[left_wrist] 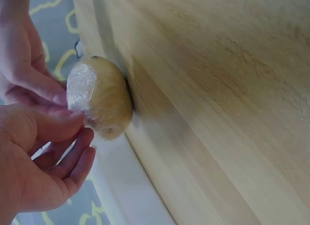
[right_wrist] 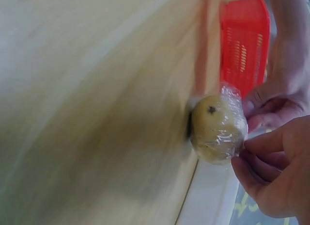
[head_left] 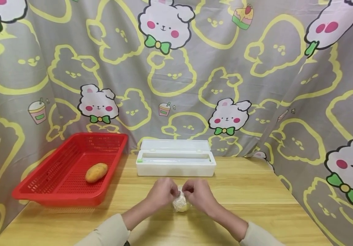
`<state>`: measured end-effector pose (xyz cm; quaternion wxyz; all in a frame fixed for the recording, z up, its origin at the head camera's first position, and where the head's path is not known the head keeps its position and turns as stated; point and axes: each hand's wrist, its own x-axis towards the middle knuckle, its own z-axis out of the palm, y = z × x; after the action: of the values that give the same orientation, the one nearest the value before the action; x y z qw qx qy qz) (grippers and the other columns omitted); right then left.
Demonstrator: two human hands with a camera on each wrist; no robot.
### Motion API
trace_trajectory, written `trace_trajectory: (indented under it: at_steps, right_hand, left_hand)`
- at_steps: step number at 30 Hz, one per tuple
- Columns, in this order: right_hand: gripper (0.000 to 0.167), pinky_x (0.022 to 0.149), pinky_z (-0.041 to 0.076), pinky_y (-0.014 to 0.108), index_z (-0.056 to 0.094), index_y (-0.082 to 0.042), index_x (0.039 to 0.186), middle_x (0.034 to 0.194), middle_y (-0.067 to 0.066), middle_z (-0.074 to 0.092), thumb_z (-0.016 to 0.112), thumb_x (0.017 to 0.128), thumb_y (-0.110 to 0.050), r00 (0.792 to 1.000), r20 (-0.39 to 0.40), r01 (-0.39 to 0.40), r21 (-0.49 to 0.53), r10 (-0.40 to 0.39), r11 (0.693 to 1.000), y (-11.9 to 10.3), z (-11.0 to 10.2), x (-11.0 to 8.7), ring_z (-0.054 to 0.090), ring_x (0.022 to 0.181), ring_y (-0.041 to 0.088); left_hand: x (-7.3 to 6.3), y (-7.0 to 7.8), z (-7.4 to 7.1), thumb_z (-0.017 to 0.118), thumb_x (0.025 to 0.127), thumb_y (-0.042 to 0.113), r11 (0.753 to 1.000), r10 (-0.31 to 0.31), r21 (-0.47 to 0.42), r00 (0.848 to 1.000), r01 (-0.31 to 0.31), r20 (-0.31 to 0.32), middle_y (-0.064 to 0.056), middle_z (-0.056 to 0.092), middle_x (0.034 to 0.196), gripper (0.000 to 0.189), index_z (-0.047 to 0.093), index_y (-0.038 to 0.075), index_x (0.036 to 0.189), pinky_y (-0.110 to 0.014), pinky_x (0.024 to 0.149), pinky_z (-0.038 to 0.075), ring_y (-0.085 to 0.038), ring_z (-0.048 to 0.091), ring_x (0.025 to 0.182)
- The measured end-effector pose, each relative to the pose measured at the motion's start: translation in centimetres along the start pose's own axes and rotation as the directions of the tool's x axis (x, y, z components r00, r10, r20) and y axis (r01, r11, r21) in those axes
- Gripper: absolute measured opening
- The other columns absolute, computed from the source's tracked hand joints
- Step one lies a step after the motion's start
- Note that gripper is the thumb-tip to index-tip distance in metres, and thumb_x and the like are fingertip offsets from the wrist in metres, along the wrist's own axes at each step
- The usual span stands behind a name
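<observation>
A potato (left_wrist: 114, 99) sits on the wooden table in front of me, wrapped in clear cling film (left_wrist: 81, 87). Wrinkled, shiny film covers its top and side, and a dark spot marks one end in the right wrist view. My left hand (head_left: 164, 192) pinches the film at the top of the potato between thumb and fingertips. From the other side, close by, my right hand (head_left: 199, 194) pinches the film as well. In the head view the hands hide part of the wrapped potato (head_left: 180, 205).
A red plastic basket (head_left: 108, 181) stands at the left with an unwrapped potato (head_left: 96, 172) in it. Behind my hands is a white cling film box (head_left: 176, 169), its lid raised and a roll inside. A patterned curtain (head_left: 176, 78) surrounds the table (head_left: 250, 212).
</observation>
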<state>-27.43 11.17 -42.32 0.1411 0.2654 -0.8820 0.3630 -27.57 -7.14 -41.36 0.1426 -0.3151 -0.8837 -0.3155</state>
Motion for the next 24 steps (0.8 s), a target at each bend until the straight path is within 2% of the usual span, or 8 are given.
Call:
trace_trajectory:
  at_steps: [1, 4, 8, 11, 14, 18, 22, 24]
  right_hand:
    - [0.020, 0.057, 0.050, 0.019, 0.075, -0.007, 0.076, 0.071, 0.002, 0.073, 0.065, 0.077, 0.010, 1.000, 0.000, 0.008, -0.008, -0.008, 1.000, 0.0, 0.1, -0.1, 0.057, 0.061, -0.001]
    - [0.022, 0.058, 0.051, 0.019, 0.076, -0.005, 0.080, 0.075, 0.004, 0.075, 0.062, 0.078, 0.011, 1.000, 0.006, 0.004, -0.007, -0.004, 1.000, -0.1, 0.1, -0.5, 0.058, 0.062, -0.001]
    - [0.023, 0.060, 0.053, 0.021, 0.077, -0.005, 0.081, 0.078, 0.004, 0.076, 0.063, 0.078, 0.012, 1.000, -0.012, -0.009, -0.012, 0.009, 1.000, -0.2, 0.2, -0.6, 0.062, 0.065, 0.004]
    - [0.021, 0.069, 0.055, 0.027, 0.076, -0.009, 0.077, 0.082, 0.002, 0.075, 0.069, 0.075, 0.011, 0.998, -0.060, 0.015, -0.076, -0.020, 0.997, -0.2, 0.4, -0.6, 0.066, 0.076, 0.012]
    - [0.026, 0.069, 0.054, 0.029, 0.072, -0.011, 0.071, 0.079, 0.001, 0.072, 0.070, 0.070, 0.015, 0.995, -0.084, 0.035, -0.110, -0.045, 0.993, -0.1, 0.6, -0.6, 0.065, 0.076, 0.014]
    - [0.030, 0.060, 0.051, 0.021, 0.068, -0.010, 0.068, 0.072, 0.001, 0.071, 0.062, 0.069, 0.019, 0.998, -0.059, 0.030, -0.050, -0.033, 0.998, 0.1, 0.7, -0.6, 0.059, 0.064, 0.007]
    - [0.027, 0.061, 0.053, 0.020, 0.071, -0.007, 0.073, 0.074, 0.004, 0.073, 0.062, 0.074, 0.018, 0.999, -0.042, 0.026, -0.003, -0.026, 1.000, 0.2, 0.6, -0.8, 0.063, 0.066, 0.005]
    - [0.026, 0.062, 0.054, 0.020, 0.072, -0.006, 0.075, 0.076, 0.006, 0.075, 0.061, 0.075, 0.018, 0.999, -0.036, 0.025, 0.006, -0.025, 1.000, 0.2, 0.6, -0.9, 0.065, 0.067, 0.007]
  left_hand:
    - [-0.1, -0.1, 0.0, 0.066, 0.069, -0.016, 1.000, 0.001, 0.006, 1.000, 0.000, -0.004, 0.000, 0.069, 0.058, 0.027, 0.076, 0.008, 0.059, -0.015, 0.056, 0.043, 0.002, 0.042, 0.054]
    - [-0.2, -0.2, 0.0, 0.067, 0.068, -0.015, 1.000, 0.009, 0.021, 1.000, -0.008, -0.022, -0.002, 0.074, 0.067, 0.027, 0.080, 0.009, 0.065, -0.015, 0.060, 0.048, 0.001, 0.055, 0.058]
    - [-0.5, -0.3, 0.1, 0.071, 0.069, -0.014, 0.999, 0.024, 0.041, 0.999, -0.022, -0.035, -0.003, 0.077, 0.074, 0.026, 0.082, 0.009, 0.071, -0.017, 0.067, 0.055, -0.008, 0.071, 0.069]
    - [-0.6, -0.3, 0.2, 0.074, 0.069, -0.013, 0.998, 0.039, 0.045, 0.999, -0.038, -0.033, -0.004, 0.077, 0.075, 0.023, 0.081, 0.008, 0.072, -0.020, 0.069, 0.057, -0.013, 0.072, 0.071]
    - [-0.7, -0.3, 0.2, 0.075, 0.069, -0.013, 0.998, 0.038, 0.042, 0.999, -0.037, -0.017, -0.004, 0.077, 0.076, 0.022, 0.082, 0.008, 0.073, -0.021, 0.070, 0.057, -0.015, 0.071, 0.072]
    - [-0.8, -0.1, 0.0, 0.079, 0.069, -0.008, 1.000, -0.011, 0.024, 1.000, 0.010, 0.028, -0.003, 0.077, 0.080, 0.018, 0.082, 0.009, 0.074, -0.022, 0.072, 0.057, -0.015, 0.071, 0.076]
    - [-1.0, 0.0, -0.2, 0.084, 0.070, -0.003, 0.998, -0.061, -0.004, 0.996, 0.061, 0.062, -0.003, 0.076, 0.082, 0.014, 0.081, 0.008, 0.078, -0.020, 0.071, 0.055, -0.016, 0.071, 0.078]
    - [-1.1, 0.0, -0.2, 0.085, 0.069, -0.003, 0.998, -0.066, -0.011, 0.996, 0.067, 0.061, -0.003, 0.076, 0.081, 0.015, 0.081, 0.007, 0.079, -0.018, 0.069, 0.054, -0.016, 0.071, 0.077]
